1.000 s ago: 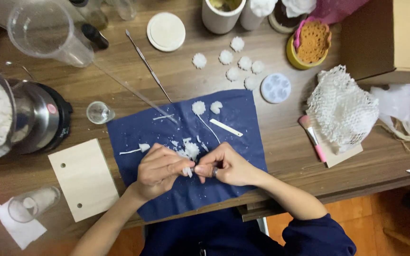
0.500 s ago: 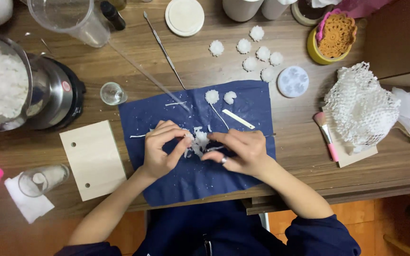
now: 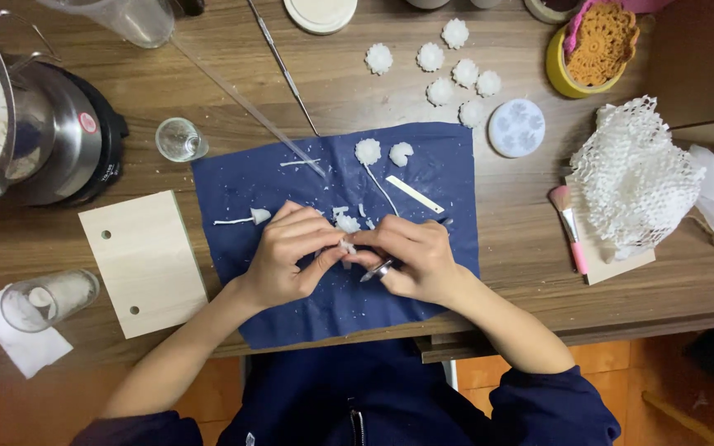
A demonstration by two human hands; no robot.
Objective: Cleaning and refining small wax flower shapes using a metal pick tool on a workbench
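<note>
My left hand and my right hand meet over a dark blue cloth on the wooden table. Between the fingertips of both hands I pinch a small white wax piece. My right hand also grips a small metal tool that points down-left from under the fingers. White crumbs and scraps lie on the cloth around my hands. Two white wax flowers with a thin wick rest at the cloth's far edge, beside a flat white strip.
Several white wax flowers lie beyond the cloth, near a round pale mould. A metal pot on a black heater and a small glass stand left. A wooden board, a glass, white netting and a pink brush lie around.
The view has shifted slightly, so the table sits higher and more to the right. My hands stay together over the cloth, fingers working the small white piece, lifted a little off the crumb pile.
</note>
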